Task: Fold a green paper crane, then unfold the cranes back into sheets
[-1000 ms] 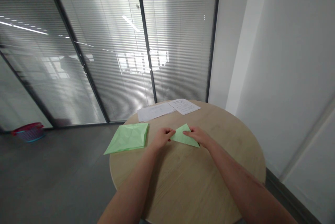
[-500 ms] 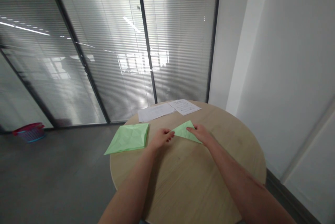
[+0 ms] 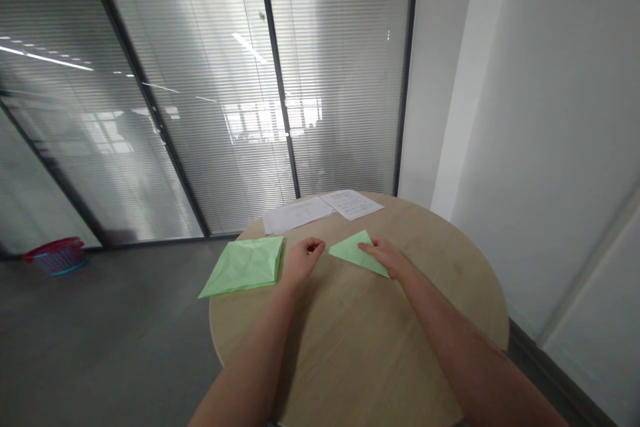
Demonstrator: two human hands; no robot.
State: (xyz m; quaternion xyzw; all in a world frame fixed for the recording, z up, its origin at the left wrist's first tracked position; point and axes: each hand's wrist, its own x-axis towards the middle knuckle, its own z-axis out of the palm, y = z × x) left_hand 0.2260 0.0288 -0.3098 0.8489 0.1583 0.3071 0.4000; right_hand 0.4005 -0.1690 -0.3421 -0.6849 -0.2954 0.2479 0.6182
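Observation:
My right hand [image 3: 386,256] pinches a folded piece of light green paper [image 3: 350,250] by its right side, thumb on top and the other fingers underneath. The paper is a pointed, roughly triangular shape with its sharp tip toward the left. Just off that tip is my left hand [image 3: 304,259], its fingers curled in and thumb bent against them; no object shows in it. To the left of this hand a stack of creased green paper sheets [image 3: 250,264] lies on the round wooden table [image 3: 360,347], one corner jutting past the edge.
White sheets lie at the table's far edge: a plain-looking one [image 3: 295,215] and a printed one [image 3: 353,204]. On the floor at far left stands a red and blue basket [image 3: 57,257]. Glass panels with blinds [image 3: 340,80] rise behind the table; a white wall [image 3: 560,147] is on the right.
My left hand has let go of the paper's left tip and drawn slightly left, its fingers curling. The right hand still holds the folded paper in nearly the same place.

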